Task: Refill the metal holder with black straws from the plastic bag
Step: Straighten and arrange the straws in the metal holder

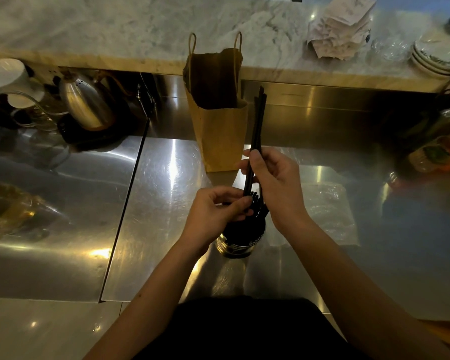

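A round metal holder (pixel 235 246) stands on the steel counter just in front of me, with several black straws fanned out of its top. My right hand (pixel 277 185) grips a small bunch of long black straws (pixel 257 120) upright above the holder, their lower ends among the ones inside. My left hand (pixel 215 213) is curled at the holder's rim, fingers pinching the straw tops there. A clear plastic bag (pixel 331 211) lies flat on the counter to the right of the holder.
A brown paper bag (pixel 218 131) with handles stands open just behind the hands. A steel kettle (pixel 86 102) and a white cup (pixel 8 79) sit at the far left. Stacked plates (pixel 437 55) and paper slips (pixel 340 29) rest on the marble ledge. Bottles (pixel 437 149) stand right.
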`<move>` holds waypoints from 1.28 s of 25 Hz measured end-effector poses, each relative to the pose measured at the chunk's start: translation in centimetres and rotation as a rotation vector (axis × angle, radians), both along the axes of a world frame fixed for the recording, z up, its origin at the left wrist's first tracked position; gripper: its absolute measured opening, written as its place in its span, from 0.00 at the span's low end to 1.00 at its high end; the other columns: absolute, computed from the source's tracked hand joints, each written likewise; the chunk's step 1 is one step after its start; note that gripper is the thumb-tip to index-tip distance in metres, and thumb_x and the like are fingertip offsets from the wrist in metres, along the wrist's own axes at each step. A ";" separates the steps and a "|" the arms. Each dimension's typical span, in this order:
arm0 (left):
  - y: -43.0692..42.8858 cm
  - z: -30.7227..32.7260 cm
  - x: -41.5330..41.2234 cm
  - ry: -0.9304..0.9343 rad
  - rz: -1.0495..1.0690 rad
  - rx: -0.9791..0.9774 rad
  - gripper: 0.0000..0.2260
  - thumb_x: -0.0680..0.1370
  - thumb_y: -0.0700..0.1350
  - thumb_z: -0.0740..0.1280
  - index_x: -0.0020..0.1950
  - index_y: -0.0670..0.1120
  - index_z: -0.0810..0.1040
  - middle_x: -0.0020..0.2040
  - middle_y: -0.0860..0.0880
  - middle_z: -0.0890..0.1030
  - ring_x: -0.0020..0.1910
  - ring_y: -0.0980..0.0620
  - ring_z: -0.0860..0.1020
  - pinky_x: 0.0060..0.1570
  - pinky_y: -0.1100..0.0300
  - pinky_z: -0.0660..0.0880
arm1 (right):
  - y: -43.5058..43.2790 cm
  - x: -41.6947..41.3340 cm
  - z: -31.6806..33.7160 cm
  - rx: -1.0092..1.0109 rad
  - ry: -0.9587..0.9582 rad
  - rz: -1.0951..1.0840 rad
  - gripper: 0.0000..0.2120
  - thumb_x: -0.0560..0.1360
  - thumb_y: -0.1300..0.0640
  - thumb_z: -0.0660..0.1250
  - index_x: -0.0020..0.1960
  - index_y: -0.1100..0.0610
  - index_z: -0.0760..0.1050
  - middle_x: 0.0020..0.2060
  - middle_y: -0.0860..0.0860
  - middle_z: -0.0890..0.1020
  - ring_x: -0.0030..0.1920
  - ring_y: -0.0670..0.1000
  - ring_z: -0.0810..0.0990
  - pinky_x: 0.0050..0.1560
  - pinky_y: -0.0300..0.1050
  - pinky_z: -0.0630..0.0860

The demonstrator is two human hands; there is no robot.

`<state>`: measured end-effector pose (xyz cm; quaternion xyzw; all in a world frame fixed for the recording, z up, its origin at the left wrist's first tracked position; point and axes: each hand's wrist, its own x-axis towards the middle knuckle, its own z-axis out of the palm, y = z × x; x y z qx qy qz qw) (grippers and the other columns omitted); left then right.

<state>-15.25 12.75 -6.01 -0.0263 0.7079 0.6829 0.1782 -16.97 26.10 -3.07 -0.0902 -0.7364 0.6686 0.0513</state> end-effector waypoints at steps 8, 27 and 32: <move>-1.7 2.1 -1.5 0.181 0.039 -0.200 0.16 0.73 0.50 0.73 0.60 0.50 0.80 0.53 0.54 0.84 0.53 0.58 0.82 0.57 0.59 0.79 | 0.6 1.6 -1.6 -0.019 0.009 0.111 0.08 0.80 0.60 0.62 0.52 0.63 0.78 0.40 0.52 0.85 0.43 0.48 0.85 0.48 0.39 0.80; -0.4 -2.4 -0.6 0.406 -0.127 -0.527 0.07 0.74 0.47 0.73 0.51 0.48 0.86 0.60 0.51 0.78 0.60 0.53 0.72 0.57 0.67 0.69 | 3.4 3.9 -5.4 0.432 0.035 0.244 0.13 0.76 0.61 0.67 0.60 0.52 0.78 0.53 0.43 0.82 0.56 0.39 0.78 0.59 0.29 0.70; -0.7 -4.6 -0.5 0.260 -0.180 -0.595 0.08 0.74 0.48 0.74 0.52 0.50 0.85 0.74 0.50 0.68 0.72 0.50 0.64 0.69 0.54 0.63 | 3.2 4.2 -6.2 0.471 0.076 0.225 0.15 0.76 0.65 0.64 0.60 0.54 0.78 0.56 0.48 0.80 0.58 0.44 0.76 0.61 0.30 0.69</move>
